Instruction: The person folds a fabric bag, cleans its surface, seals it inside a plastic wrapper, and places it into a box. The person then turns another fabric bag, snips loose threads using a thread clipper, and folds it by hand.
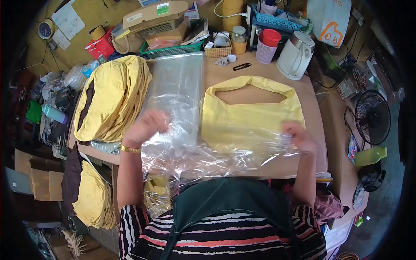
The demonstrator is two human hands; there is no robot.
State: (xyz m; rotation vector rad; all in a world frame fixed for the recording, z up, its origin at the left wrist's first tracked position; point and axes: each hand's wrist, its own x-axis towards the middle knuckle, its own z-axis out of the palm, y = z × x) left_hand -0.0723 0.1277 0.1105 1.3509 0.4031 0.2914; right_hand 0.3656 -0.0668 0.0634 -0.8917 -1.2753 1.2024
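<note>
A yellow cloth bag (251, 113) with a wide handle opening lies flat on the brown tabletop. Across its lower part stretches a clear plastic bag (236, 159), crumpled and shiny. At its right side my right hand (299, 136) is closed on the plastic, slightly blurred. My left hand (149, 125), smeared by motion, is over the left end of the plastic, beside a stack of flat clear plastic bags (175, 82); what its fingers hold cannot be made out. Left of that stack sits a pile of folded yellow bags (112, 99).
Small black snips (242, 66), a white kettle (296, 55), a lilac cup (265, 51) and a green basket (173, 51) stand or lie at the back. A black fan (372, 117) is at the right. More yellow bags (93, 197) hang at the lower left.
</note>
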